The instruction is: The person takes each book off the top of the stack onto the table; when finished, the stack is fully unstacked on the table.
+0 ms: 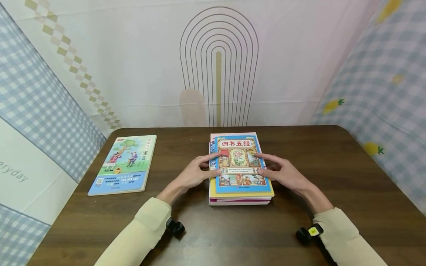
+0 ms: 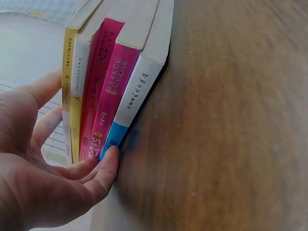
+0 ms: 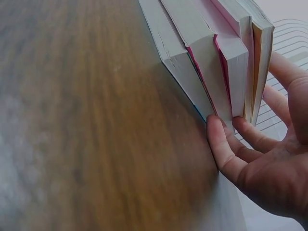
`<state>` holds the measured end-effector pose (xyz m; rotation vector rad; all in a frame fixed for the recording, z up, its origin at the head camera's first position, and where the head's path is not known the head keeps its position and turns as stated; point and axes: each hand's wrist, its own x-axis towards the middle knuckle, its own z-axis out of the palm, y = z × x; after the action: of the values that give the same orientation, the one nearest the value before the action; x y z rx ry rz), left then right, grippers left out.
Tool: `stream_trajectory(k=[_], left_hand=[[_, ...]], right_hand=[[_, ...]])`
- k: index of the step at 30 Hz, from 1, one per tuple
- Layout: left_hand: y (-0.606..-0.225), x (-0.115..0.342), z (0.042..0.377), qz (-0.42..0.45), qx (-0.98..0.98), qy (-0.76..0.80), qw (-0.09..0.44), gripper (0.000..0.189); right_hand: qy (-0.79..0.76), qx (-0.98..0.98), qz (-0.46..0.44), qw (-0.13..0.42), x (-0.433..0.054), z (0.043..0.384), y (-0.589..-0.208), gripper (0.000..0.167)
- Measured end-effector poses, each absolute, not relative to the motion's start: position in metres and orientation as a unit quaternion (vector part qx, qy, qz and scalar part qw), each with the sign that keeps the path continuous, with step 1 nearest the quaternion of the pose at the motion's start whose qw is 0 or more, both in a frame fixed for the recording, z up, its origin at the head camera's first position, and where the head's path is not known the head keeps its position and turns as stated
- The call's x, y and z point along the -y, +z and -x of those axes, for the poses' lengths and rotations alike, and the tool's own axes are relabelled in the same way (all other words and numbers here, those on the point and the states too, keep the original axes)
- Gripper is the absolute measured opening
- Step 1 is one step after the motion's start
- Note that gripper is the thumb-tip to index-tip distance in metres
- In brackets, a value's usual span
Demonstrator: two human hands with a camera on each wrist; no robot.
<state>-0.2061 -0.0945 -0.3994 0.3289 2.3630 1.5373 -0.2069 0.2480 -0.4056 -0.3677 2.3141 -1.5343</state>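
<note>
A stack of books [image 1: 240,202] lies on the table before me, topped by a blue picture-covered book [image 1: 245,188]. My left hand [image 1: 194,171] touches the stack's left side, with its thumb and a finger at the top book's edge. From the right, my right hand [image 1: 287,173] touches the opposite side in the same way. Lower fingers rest against the spines in the left wrist view, where a pink spine [image 2: 114,79] and a white-and-blue spine [image 2: 134,94] show. In the right wrist view, fingertips meet the page edges [image 3: 202,62]. The lowest fingers reach down near the tabletop.
A separate book [image 1: 131,157] with a green-and-blue illustrated cover lies on the left of the brown wooden table [image 1: 206,236]. Behind the table hangs a white cloth [image 1: 143,66] with arch lines. Checked cloth [image 1: 392,111] hangs at the right side.
</note>
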Motion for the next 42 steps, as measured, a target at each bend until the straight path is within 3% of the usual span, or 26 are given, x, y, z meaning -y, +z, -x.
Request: stream_trajectory(k=[25, 34, 42], left_hand=[[-0.398, 0.121, 0.211, -0.157, -0.779, 0.564, 0.222, 0.075], [-0.400, 0.131, 0.219, -0.157, -0.688, 0.630, 0.324, 0.083], [-0.400, 0.146, 0.212, -0.162, -0.676, 0.655, 0.295, 0.086]], right_hand=[[-0.555, -0.804, 0.126, 0.174, -0.251, 0.209, -0.411, 0.065], [-0.556, -0.802, 0.125, 0.180, -0.251, 0.209, -0.413, 0.065], [-0.568, -0.793, 0.135, 0.176, -0.253, 0.210, -0.413, 0.064]])
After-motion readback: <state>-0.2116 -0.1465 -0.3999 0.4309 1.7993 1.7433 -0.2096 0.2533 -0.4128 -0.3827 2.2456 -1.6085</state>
